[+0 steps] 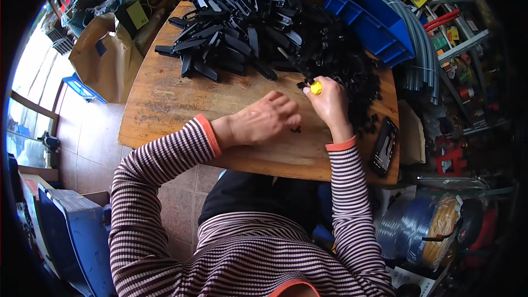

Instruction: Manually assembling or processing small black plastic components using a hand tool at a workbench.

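My right hand [331,104] is closed round a yellow handle [316,88], seen nearly end on, like that of a screwdriver; the rest of it is hidden. Just beyond its fingers is a small black part [301,84]. My left hand [265,118] hovers over or rests on the wooden tabletop with curled fingers, and whatever they may hold is hidden. Close to its fingertips lies another small black piece [297,130]. Long black plastic pieces [236,33] form a big heap at the far side, and small black parts [344,58] are piled on the right.
Blue plastic bins [374,19] stand behind the heaps. A phone [385,146] lies at the right edge of the wooden table [159,107]. Left of the table is a brown paper bag [104,58]; coils of grey tubing [421,49] hang at the right.
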`<state>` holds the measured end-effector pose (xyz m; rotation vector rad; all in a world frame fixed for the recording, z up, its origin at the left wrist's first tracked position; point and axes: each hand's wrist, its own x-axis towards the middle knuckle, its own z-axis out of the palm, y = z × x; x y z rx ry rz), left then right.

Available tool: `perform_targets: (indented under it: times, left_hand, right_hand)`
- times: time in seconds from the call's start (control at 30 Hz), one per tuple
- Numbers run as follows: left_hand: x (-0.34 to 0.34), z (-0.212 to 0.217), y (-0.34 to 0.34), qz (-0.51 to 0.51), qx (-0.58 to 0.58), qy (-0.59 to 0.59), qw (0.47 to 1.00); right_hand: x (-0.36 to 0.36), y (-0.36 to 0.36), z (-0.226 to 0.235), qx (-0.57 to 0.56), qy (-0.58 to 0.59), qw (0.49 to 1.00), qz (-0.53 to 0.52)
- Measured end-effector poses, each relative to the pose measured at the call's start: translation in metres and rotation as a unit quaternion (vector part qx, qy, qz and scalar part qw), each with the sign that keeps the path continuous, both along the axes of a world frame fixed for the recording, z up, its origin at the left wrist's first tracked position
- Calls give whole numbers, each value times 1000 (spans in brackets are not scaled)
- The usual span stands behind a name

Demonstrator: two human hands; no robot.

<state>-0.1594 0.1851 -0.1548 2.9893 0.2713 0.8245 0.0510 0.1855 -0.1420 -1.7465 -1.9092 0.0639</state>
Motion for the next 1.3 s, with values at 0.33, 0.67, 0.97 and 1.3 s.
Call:
perform_targets:
  times: [0.33,0.67,0.97,1.3]
  left_hand:
    - [6,1,63,201,7,-3,980]
    - [34,14,25,141,-38,63,987]
    - [3,19,31,128,-14,-18,992]
    - [34,4,-8,101,-189,49,976]
  right_hand:
    - [26,7,-6,42,5,995,86]
    - [52,-5,21,-57,13,994,90]
    - [50,-2,9,-49,-43,990,121]
    - [45,-15,16,-95,-15,989,110]
